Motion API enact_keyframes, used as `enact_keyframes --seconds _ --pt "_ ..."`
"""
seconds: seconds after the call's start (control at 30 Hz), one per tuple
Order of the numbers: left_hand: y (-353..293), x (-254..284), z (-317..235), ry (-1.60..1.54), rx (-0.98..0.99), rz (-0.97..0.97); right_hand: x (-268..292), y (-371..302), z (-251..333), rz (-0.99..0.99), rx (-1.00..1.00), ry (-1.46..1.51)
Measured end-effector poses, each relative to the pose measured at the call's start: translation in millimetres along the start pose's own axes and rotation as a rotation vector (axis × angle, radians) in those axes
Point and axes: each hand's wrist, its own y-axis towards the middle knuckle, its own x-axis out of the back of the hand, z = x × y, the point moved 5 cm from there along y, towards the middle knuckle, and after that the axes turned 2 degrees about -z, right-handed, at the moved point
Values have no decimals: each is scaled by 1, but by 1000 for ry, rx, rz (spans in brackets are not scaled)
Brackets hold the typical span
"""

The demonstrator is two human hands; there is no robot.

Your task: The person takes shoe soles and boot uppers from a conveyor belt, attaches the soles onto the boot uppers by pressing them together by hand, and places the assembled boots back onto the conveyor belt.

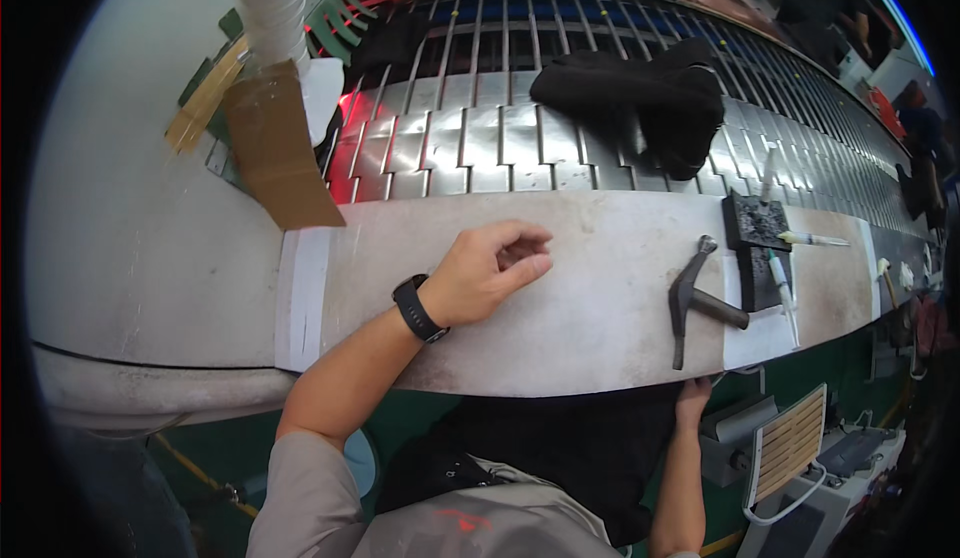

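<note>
My left hand (pixel 490 272), with a black watch on its wrist, rests over the pale worktop (pixel 590 308). Its fingers are loosely curled, a gap shows between thumb and forefinger, and nothing is in it. My right hand (pixel 694 392) is down at the worktop's front edge; its fingers are hidden there. A hammer (pixel 683 303) with a dark handle lies on the worktop, between my left hand and a black block (pixel 757 221). One syringe-like dispenser (pixel 815 240) sticks out sideways from the block, and another (pixel 783 288) lies against its near side.
Beyond the worktop runs a conveyor of metal slats (pixel 480 138), with a black, soft-looking item (pixel 640 98) on it. A cardboard piece (pixel 275 148) and a white ribbed hose (pixel 272 8) stand at the left. A wooden-slatted panel (pixel 788 446) is below right.
</note>
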Motion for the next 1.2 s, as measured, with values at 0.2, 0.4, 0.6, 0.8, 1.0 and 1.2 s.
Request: enact_keyframes --seconds 0.2,0.4,0.6,0.8,1.0,1.2 --pt "50 88 25 24 -52 -481 -62 -96 281 146 512 -568" --pt "150 231 134 699 542 -828 -95 -101 264 606 725 -771" --pt "100 303 203 864 1099 -1174 -110 -90 250 740 761 -706" --pt "109 263 147 1064 933 -813 -131 -73 232 895 802 -663" --pt "127 170 69 1112 280 -420 -136 -71 250 888 714 -689" --pt "65 181 77 735 241 -374 -123 -86 262 631 558 -839"
